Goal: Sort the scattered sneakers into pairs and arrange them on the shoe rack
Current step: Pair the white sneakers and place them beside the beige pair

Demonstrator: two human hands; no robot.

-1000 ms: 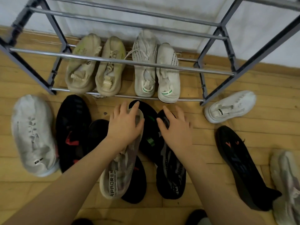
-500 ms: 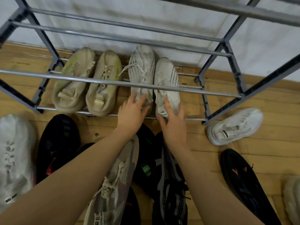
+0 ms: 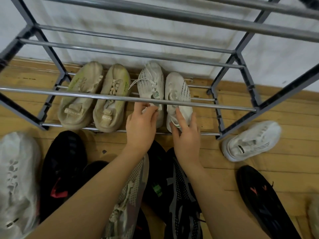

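Observation:
On the bottom tier of the grey metal shoe rack (image 3: 172, 104) stand a beige pair (image 3: 81, 95) and a white pair. My left hand (image 3: 141, 125) pinches the heel of the left white sneaker (image 3: 151, 83). My right hand (image 3: 185, 133) grips the heel of the right white sneaker (image 3: 179, 94), fingers curled round it. Below my arms lie a grey mesh sneaker (image 3: 131, 200) and a black-and-grey sneaker (image 3: 183, 204) on the floor.
Loose on the wooden floor: a white sneaker (image 3: 252, 140) by the rack's right leg, a black one with red marks (image 3: 264, 200) at right, a black one (image 3: 63, 166) and a white one (image 3: 17, 180) at left. A white wall stands behind the rack.
Both hands left the sneakers on the floor and reached forward under the rack's front bar to the heels of the white pair. The view moved closer to the rack.

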